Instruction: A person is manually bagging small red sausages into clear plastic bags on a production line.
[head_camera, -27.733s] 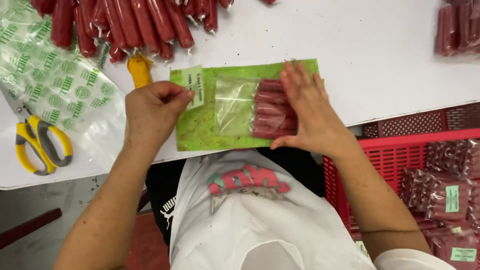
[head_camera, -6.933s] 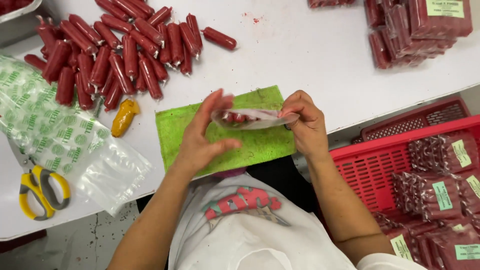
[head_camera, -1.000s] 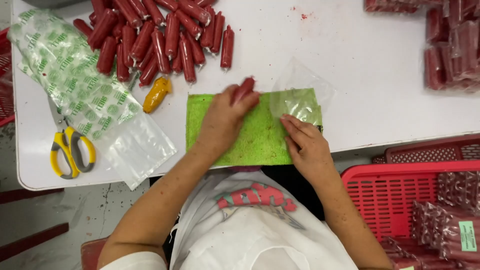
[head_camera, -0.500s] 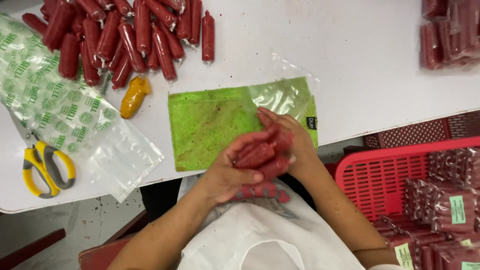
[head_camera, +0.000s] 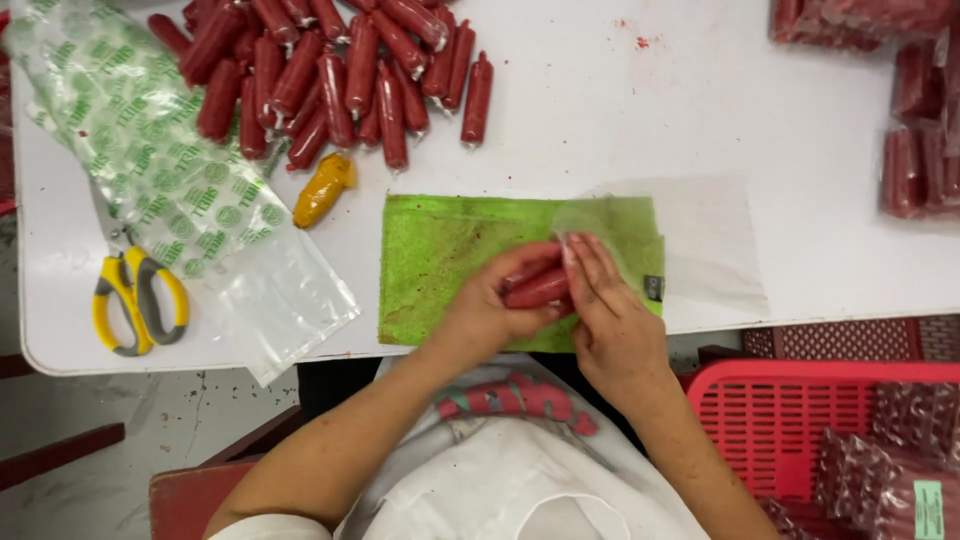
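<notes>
Fingers of my left hand (head_camera: 487, 315) and right hand (head_camera: 610, 320) are curled shut around a few red sausages (head_camera: 535, 288) over the green cloth (head_camera: 440, 265), beside the clear bag (head_camera: 700, 250), bagging seemingly unfinished, many loose sausages (head_camera: 340, 70) left.

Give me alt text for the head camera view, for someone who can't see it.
Seen from above, a person's left hand and right hand hold a few red sausages together over a green cloth on a white table. A pile of loose sausages, yellow-handled scissors and printed plastic bags lie to the left; a red crate sits lower right.
</notes>
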